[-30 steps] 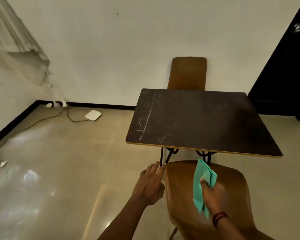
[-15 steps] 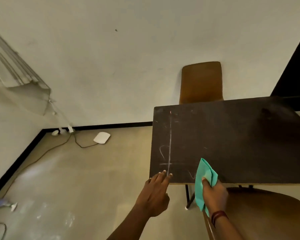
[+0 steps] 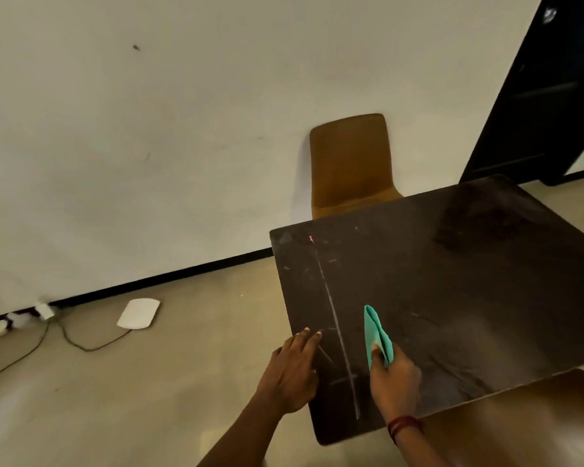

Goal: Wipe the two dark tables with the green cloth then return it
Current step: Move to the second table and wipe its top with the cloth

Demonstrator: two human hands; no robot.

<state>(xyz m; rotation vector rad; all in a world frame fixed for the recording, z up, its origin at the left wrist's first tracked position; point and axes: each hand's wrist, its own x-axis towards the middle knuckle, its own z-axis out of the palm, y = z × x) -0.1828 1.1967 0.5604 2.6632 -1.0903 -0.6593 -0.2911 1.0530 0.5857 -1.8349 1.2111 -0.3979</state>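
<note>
Dark table (image 3: 452, 298): green cloth (image 3: 377, 335) pinched in right hand (image 3: 395, 379).

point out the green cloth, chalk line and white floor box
folded green cloth (image 3: 377, 333), head view, middle of the fold
long white chalk line (image 3: 332, 310), head view, midway along it
flat white box (image 3: 138, 313), head view, centre of top

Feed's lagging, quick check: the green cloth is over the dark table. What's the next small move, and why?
Probably press the green cloth flat and sweep across the white line: the right hand pinches it folded above the dark table, marks unwiped, left hand resting at the edge.
</note>
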